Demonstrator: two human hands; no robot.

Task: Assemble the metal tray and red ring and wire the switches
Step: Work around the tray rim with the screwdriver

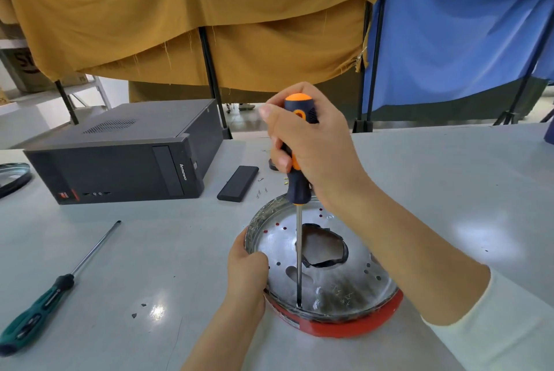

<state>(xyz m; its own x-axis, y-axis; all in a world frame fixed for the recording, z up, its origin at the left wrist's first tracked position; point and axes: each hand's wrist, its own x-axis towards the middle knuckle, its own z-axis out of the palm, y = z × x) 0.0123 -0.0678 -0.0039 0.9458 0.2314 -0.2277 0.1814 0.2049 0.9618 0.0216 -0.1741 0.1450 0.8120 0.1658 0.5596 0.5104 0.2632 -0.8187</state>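
Fingers of my right hand (311,142) grip the screwdriver (298,160) upright, tip inside the metal tray (344,277); my left hand (247,271) holds its rim above the red ring (353,325).

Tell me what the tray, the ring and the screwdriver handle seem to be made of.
Tray: probably thin metal, shiny and scratched, mirror-like reflections. Ring: likely plastic, smooth red with dull gloss; painted metal possible. Screwdriver handle: apparently black rubbery grip with orange plastic.
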